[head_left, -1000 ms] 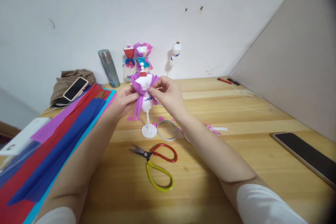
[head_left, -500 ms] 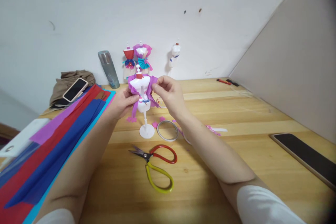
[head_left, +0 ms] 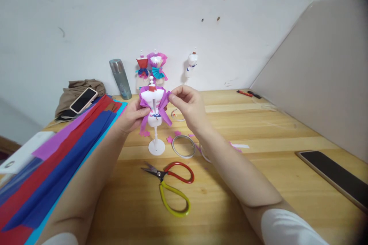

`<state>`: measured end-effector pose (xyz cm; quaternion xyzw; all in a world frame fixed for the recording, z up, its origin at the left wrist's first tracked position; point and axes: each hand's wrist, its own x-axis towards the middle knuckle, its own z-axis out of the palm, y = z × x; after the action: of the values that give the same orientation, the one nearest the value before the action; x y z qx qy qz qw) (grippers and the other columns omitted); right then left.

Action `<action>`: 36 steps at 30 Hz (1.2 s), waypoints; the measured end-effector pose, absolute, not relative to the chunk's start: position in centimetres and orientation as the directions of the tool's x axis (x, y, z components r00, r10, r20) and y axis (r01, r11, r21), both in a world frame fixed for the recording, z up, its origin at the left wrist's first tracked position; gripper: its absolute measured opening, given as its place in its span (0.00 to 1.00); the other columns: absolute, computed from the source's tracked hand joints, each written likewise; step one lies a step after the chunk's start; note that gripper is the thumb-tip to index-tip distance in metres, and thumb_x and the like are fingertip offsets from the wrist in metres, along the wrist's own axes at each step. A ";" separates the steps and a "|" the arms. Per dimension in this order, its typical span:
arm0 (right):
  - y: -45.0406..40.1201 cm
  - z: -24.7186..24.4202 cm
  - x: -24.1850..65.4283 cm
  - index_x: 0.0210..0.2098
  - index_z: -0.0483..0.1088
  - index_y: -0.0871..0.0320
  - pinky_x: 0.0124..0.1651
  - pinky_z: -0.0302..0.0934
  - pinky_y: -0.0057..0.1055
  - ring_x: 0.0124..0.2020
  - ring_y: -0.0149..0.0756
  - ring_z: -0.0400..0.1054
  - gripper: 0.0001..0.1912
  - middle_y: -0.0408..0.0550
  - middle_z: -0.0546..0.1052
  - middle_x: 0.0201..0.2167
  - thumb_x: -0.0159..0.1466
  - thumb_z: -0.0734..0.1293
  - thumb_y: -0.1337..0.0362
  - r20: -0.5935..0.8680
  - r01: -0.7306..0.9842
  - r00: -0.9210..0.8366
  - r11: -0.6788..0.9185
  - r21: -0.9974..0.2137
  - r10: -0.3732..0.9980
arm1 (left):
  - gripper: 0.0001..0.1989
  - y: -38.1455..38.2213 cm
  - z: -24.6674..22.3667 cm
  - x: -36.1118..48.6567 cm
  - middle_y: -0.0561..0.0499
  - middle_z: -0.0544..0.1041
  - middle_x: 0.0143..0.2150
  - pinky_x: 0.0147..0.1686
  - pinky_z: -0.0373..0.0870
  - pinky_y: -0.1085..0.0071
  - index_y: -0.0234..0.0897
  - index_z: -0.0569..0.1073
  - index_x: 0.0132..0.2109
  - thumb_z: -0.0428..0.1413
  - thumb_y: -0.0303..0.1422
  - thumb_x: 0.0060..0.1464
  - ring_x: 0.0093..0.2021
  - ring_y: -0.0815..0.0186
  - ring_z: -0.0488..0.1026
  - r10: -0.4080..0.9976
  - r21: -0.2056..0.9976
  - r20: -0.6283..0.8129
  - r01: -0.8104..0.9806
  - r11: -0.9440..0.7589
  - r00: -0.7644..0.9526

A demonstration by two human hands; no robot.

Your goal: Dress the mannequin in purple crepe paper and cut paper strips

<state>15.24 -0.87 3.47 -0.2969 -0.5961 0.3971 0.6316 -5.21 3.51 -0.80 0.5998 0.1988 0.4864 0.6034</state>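
Note:
A small white dress form (head_left: 153,97) on a round-based stand is at the middle of the view, with a red band at its neck. Purple crepe paper (head_left: 164,104) drapes over its shoulders and hangs down both sides, leaving the front bare. My left hand (head_left: 132,115) is closed around the form's left side, thumb over the paper and fingers partly hidden behind. Between thumb and fingertips, my right hand (head_left: 188,105) pinches the paper's right edge, pulled out from the form. Whether the stand's base touches the table cannot be told. Open scissors (head_left: 162,176) with red and yellow handles lie in front.
A roll of tape (head_left: 184,146) and pink paper flowers (head_left: 169,139) lie beside the stand. Coloured crepe sheets (head_left: 71,149) fill the left. Two dressed forms (head_left: 157,65), a bottle (head_left: 120,79) and another form (head_left: 192,61) stand at the wall. A phone (head_left: 333,176) is right.
The dress form has turned slightly and its base has shifted a little left. My right hand has drawn the purple paper's edge outward. The whole view has tilted up slightly.

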 end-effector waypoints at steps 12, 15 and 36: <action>-0.2 3.0 15.7 0.31 0.72 0.54 0.31 0.68 0.32 0.25 0.32 0.71 0.16 0.42 0.76 0.27 0.59 0.76 0.50 0.423 -0.208 -0.115 0.395 -0.895 0.899 | 0.29 3.4 -0.5 -4.7 0.45 0.87 0.45 0.53 0.81 0.56 0.39 0.83 0.50 0.78 0.46 0.43 0.48 0.50 0.85 0.855 0.900 0.372 -0.367 -0.236 0.361; 0.2 2.7 15.6 0.30 0.72 0.55 0.28 0.63 0.30 0.23 0.30 0.66 0.08 0.40 0.74 0.25 0.56 0.75 0.61 0.406 -0.102 -0.166 0.394 -0.913 0.898 | 0.27 3.4 -0.5 -4.7 0.48 0.86 0.40 0.53 0.82 0.56 0.40 0.83 0.48 0.78 0.46 0.44 0.44 0.52 0.86 0.862 0.889 0.380 -0.389 -0.240 0.337; 0.4 2.6 15.4 0.29 0.71 0.55 0.33 0.58 0.31 0.27 0.31 0.63 0.08 0.39 0.72 0.25 0.54 0.73 0.61 0.378 -0.043 -0.206 0.378 -0.925 0.903 | 0.30 3.3 -0.4 -4.5 0.45 0.87 0.46 0.56 0.81 0.52 0.40 0.82 0.51 0.76 0.50 0.44 0.51 0.47 0.85 0.858 0.915 0.354 -0.327 -0.235 0.374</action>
<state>15.39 0.36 2.62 -0.3374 -0.6370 0.4442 0.5320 -4.48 3.34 -0.42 0.5948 0.2228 0.5134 0.5771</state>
